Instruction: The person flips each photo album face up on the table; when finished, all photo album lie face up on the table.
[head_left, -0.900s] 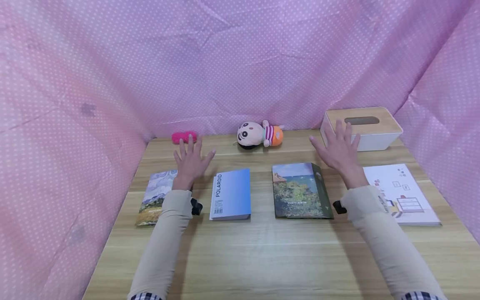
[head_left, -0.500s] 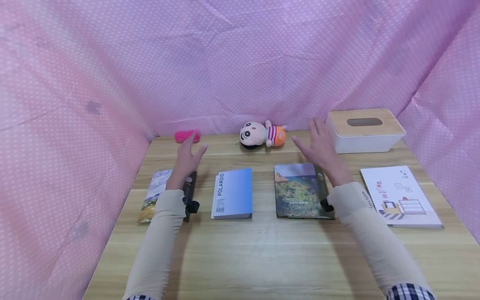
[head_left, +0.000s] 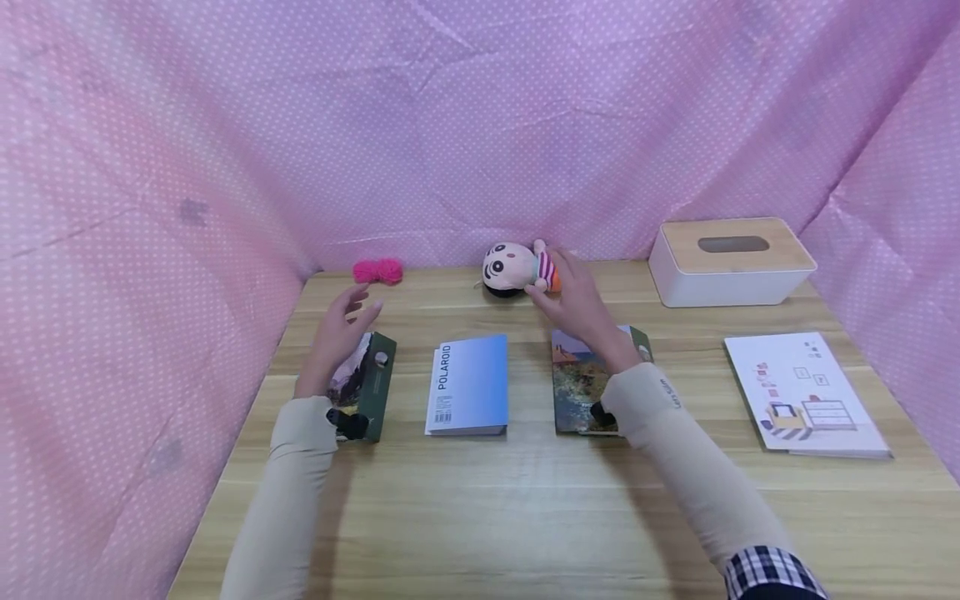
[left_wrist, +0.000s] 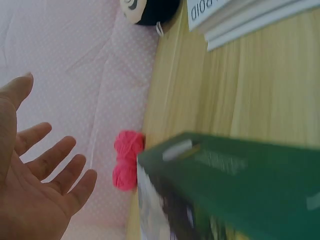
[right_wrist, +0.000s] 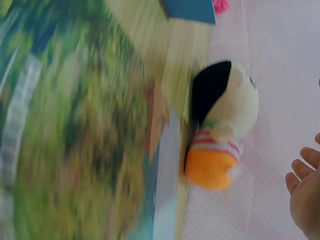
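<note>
- Pink dotted cloth [head_left: 420, 150] backs the wooden table [head_left: 480, 517] in the head view. The left hand [head_left: 333, 335], fingers loosely parted, hovers by the green-spined album [head_left: 380, 383]. The right hand [head_left: 581, 307], thumb wide of the fingers, partly hides the plush doll [head_left: 510, 267]; the landscape album [head_left: 572, 379] lies beneath its wrist. The blue album [head_left: 472, 387] lies between those two albums.
- Left wrist view: the palm shows, fingers spread, apart from the pink yarn [left_wrist: 128, 160].
- Right wrist view: slightly bent fingers, apart from the doll.
</note>
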